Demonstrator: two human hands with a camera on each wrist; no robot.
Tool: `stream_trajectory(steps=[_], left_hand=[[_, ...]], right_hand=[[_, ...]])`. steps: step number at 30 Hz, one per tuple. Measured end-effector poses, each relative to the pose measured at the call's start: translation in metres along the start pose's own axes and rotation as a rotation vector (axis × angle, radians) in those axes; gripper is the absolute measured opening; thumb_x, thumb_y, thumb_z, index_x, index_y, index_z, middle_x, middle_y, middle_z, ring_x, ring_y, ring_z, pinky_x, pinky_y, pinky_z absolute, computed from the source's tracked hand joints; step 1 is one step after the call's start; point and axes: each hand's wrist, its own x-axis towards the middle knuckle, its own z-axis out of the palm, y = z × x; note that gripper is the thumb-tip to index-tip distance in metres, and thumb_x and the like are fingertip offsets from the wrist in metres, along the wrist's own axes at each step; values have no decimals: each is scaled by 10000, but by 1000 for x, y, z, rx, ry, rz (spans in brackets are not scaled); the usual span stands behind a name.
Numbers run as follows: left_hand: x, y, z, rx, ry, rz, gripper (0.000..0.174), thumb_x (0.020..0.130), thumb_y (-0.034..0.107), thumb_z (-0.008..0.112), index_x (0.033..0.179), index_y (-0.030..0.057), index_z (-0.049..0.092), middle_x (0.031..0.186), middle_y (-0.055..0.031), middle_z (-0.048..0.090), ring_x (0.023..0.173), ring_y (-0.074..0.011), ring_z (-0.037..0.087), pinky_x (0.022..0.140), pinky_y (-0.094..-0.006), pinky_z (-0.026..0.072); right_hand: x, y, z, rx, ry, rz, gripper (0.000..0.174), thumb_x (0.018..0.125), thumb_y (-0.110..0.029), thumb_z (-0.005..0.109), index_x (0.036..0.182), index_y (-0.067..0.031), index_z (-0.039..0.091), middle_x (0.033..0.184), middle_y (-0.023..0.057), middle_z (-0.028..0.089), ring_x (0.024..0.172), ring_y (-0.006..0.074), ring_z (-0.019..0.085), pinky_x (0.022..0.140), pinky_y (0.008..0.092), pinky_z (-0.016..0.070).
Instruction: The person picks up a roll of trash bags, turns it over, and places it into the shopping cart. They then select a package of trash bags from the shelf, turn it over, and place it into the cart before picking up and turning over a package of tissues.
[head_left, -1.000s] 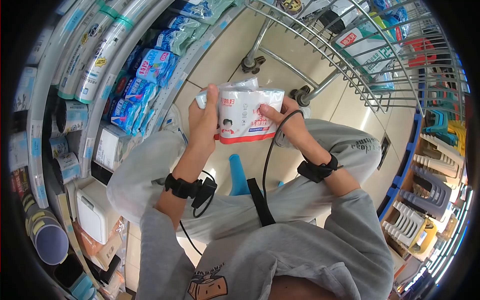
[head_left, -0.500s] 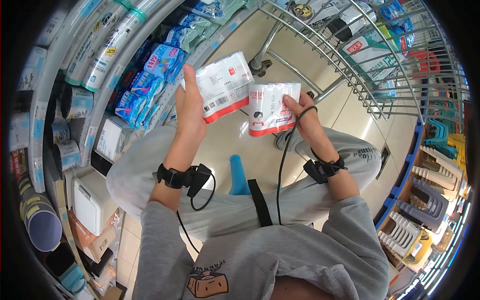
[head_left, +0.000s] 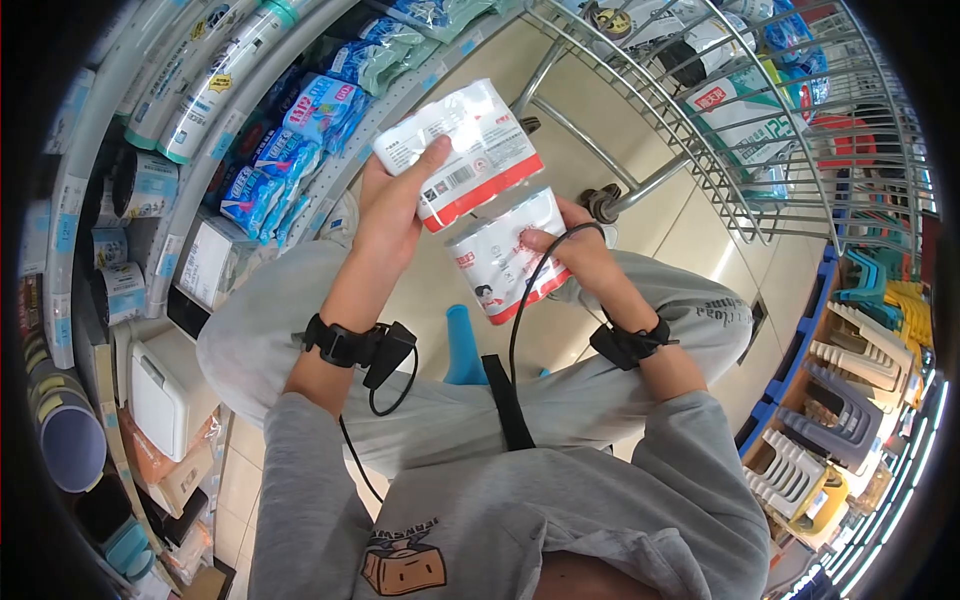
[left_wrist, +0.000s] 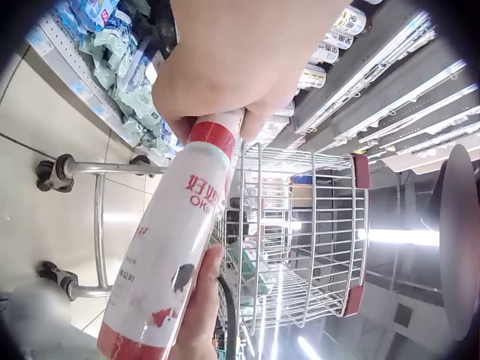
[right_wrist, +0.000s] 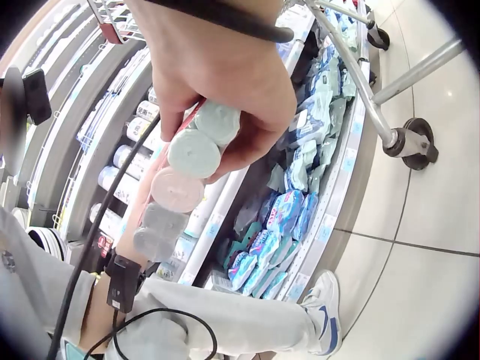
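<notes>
My left hand grips a white, red-edged shrink-wrapped pack of rolls, its thumb lying across the printed face with a barcode. Lower and to the right, my right hand holds a similar pack of rolls, thumb on the front, printed with red lettering and a small cartoon figure. Both packs are tilted, held up over the floor between my knees, their near edges close together. The right wrist view shows the fingers of my right hand around pale green roll ends, with pink and grey ends below.
A wire shopping cart holding packaged goods stands ahead to the right, its caster near my right hand. Shelves with blue packets run along the left. Plastic stools line the right. Dark cables hang from my wrists.
The two packs were together, then moved apart to either side. Now the left pack has tilted with the thumb across its face, and the right pack has swung left and down beneath it.
</notes>
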Motion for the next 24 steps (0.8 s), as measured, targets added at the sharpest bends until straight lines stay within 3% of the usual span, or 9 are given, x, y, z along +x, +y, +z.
stream_trajectory(steps=[1,5,18,20,24], left_hand=[[-1,-3,2,-24,4,-1,497,823,58,734,1251,-15,493,1164,-124,622,1036,-218,636,856,-322,542],[-8,-4,4,11,-128,-52,477,805,30,734,1225,-13,513,1151,-139,630,1033,-213,640,856,-331,542],[-6,-17,0,-89,-263,-157,418,822,48,710,1205,17,543,1162,-120,631,1073,-215,619,916,-366,512],[-5,-23,-1,-120,-284,-231,443,871,75,654,1281,29,491,1227,-118,592,1112,-221,590,945,-382,493],[-4,-26,-1,-149,-292,-231,435,886,96,639,1288,28,486,1230,-127,590,1120,-228,589,950,-387,493]], right_hand=[[0,1,1,0,2,-5,516,809,-115,761,1254,26,542,1102,85,660,966,130,622,835,286,509],[0,0,0,-11,5,13,509,809,-112,758,1249,26,544,1094,89,662,964,135,626,837,288,510],[-2,1,-3,-36,36,-53,461,833,-118,732,1230,31,550,1089,90,659,971,136,618,856,293,501],[0,5,-4,-17,60,-48,455,833,-121,734,1221,32,553,1089,94,660,972,139,619,855,292,500],[0,3,-1,8,62,-39,457,833,-125,736,1220,35,553,1090,100,660,971,141,621,857,290,498]])
